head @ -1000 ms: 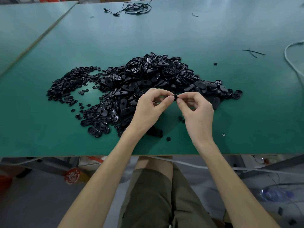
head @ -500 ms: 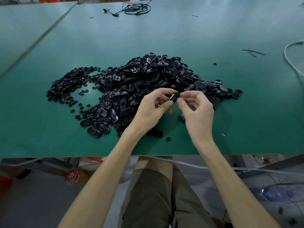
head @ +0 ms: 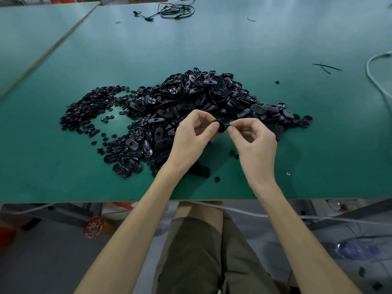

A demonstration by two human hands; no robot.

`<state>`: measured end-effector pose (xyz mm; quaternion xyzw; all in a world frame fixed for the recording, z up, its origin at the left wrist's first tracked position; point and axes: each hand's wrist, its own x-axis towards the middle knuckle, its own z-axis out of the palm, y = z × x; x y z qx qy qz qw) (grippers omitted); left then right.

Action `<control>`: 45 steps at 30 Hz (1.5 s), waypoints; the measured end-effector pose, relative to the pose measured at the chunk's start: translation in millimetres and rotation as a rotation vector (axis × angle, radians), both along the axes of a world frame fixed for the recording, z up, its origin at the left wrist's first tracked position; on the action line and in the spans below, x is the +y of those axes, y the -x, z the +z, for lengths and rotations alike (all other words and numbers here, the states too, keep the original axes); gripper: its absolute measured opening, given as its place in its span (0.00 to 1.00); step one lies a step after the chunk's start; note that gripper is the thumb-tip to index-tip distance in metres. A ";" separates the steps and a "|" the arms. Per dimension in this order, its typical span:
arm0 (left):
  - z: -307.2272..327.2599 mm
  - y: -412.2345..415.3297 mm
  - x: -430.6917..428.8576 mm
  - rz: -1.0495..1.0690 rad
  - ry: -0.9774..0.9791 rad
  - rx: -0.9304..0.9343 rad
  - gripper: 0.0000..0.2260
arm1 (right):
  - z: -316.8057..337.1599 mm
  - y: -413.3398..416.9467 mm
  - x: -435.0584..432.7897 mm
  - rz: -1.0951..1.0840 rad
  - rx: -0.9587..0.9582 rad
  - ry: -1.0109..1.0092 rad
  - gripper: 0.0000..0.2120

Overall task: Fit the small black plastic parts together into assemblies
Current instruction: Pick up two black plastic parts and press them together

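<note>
Rotated slightly since a moment ago, the oval black shell (head: 220, 127) is sitting pinched between fingers (head: 211, 129) of the left hand (head: 191, 141) above the worktop (head: 318, 149), while the right hand (head: 254, 145), just right of it, is pinching what seems a small insert (head: 228, 125).

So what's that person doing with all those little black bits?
A person is sitting at a green table, putting small plastic parts together. The left hand holds an oval black part up above the table. The right hand pinches a tiny dark piece right beside it, but the two don't look joined yet. Behind the hands lies a big pile of oval parts, with a heap of small round bits to its left.
</note>
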<state>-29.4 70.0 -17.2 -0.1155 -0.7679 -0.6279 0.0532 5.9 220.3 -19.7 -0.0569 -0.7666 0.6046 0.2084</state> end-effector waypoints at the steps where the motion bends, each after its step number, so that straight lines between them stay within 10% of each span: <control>1: -0.4 0.7 -0.4 0.016 -0.013 -0.002 0.04 | 0.1 -0.1 0.0 -0.002 -0.001 -0.003 0.03; 45: -2.7 0.7 -2.4 -0.142 -0.119 -0.044 0.07 | 2.1 -2.7 -1.2 -0.002 0.037 -0.103 0.04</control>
